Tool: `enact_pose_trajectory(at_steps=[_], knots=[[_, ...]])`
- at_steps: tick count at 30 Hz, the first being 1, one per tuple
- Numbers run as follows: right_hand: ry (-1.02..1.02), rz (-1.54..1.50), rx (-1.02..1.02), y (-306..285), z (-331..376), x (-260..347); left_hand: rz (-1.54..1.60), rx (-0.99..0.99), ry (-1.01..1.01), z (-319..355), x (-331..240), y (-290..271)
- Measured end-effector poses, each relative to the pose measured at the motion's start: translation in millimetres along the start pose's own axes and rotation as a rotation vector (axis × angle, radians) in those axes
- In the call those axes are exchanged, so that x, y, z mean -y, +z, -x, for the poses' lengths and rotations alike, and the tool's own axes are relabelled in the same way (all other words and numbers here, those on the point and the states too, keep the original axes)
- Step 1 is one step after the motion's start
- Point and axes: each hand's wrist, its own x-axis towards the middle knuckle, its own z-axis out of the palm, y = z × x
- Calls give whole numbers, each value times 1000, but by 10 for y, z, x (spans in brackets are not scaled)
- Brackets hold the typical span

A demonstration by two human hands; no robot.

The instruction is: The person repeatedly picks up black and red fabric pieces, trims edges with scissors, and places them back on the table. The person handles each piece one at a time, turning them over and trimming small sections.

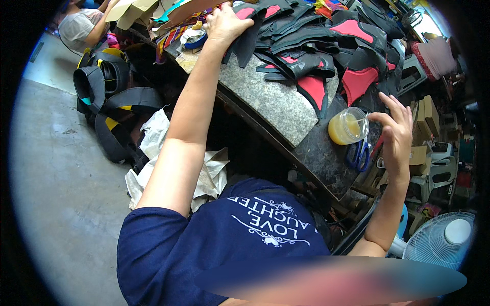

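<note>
My left hand [228,24] reaches to the far edge of the table, its thumb stretched out and its fingers apart. It lies over a black piece with a red panel [246,38], beside a heap of similar black and red cut pieces [301,33]. To the right, my right hand [395,130] is raised beside a clear jar [349,126] of yellowish liquid. A thin stick [361,120] leans out of the jar, and my index fingertip is at its end. The thumb looks apart from that finger; the other fingers are spread. Blue-handled scissors [359,155] lie below the jar.
A speckled grey slab [270,99] lies on the dark table [321,155]. Cardboard [191,9] and a blue tape roll [196,42] are at the far left. Black and yellow straps [120,97] hang beside the table. A white fan [441,239] stands right. Other people sit nearby.
</note>
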Motion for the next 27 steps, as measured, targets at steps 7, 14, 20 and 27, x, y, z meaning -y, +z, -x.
enact_pose_trajectory(at_steps=[7,14,20,27], knots=[[12,-14,29,-99,35,298,437,-124,280,776,-419,-217],[-35,-657,-77,359,-198,709,1515,317,-7,1399,-647,53],[-71,-549,-106,620,-242,884,1849,352,-86,1646,-653,-192],[-172,-332,-339,497,-239,908,1848,272,-92,1648,-665,-310]])
